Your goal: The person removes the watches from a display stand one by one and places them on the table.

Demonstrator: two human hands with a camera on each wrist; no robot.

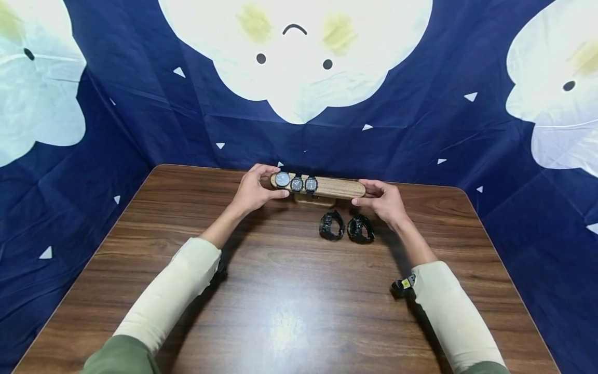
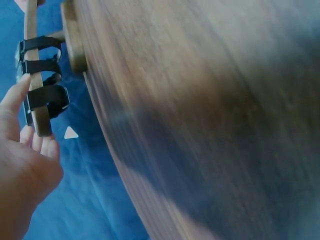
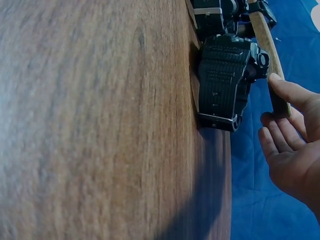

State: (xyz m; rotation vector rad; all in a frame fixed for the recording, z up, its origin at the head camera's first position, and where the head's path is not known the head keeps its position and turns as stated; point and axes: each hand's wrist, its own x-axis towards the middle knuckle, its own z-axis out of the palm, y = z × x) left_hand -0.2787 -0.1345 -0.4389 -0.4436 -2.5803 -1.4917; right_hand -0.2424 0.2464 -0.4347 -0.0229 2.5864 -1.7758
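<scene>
- Green-and-cream fabric sleeves [image 1: 170,291] reach over the brown wood-grain table [image 1: 280,275].
- Two chunky black watches [image 1: 360,230] sit side by side, in front of the light-brown, round-ended wooden watch stand [image 1: 340,188] near the far edge.
- The left hand [image 1: 254,189] pinches the stand's left end, beside three smaller black-strapped watches [image 1: 296,184] on its bar.
- The right hand [image 1: 385,201] pinches its right end between thumb and fingers.

I see a wooden watch stand [image 1: 338,187] at the back of the worktop [image 1: 261,270], its round-ended bar running sideways above a small base. Dark straps loop around the bar's left half: a pale-dialled watch [image 1: 282,179] outermost, then two dark-dialled watches [image 1: 311,184]. Nearer me I make out two chunky black watches [image 1: 325,227], straps closed into loops, just beside each other.
</scene>
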